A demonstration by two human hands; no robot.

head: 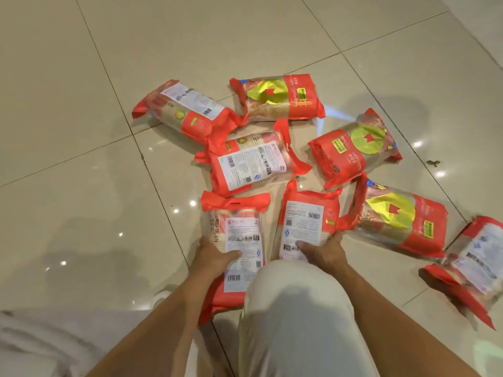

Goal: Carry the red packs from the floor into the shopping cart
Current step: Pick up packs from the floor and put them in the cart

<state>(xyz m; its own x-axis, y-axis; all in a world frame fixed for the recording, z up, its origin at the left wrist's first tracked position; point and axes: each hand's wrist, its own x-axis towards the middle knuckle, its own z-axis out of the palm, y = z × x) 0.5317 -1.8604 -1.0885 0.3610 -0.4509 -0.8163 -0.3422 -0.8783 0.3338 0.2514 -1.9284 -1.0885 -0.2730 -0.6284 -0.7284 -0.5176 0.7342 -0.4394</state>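
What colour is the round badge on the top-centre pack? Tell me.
The badge is yellow-green with a red mark; head view.

A single wide-angle view from a camera worn on the person's head, tilted steeply down at a tiled floor [81, 131]. A knee [296, 308] and both forearms rise from the bottom edge, very near the lens. The left hand [215, 257] and right hand [321, 251] sit at lower centre. The red packs [253, 161] fill the middle and right, one cut off by the right edge.
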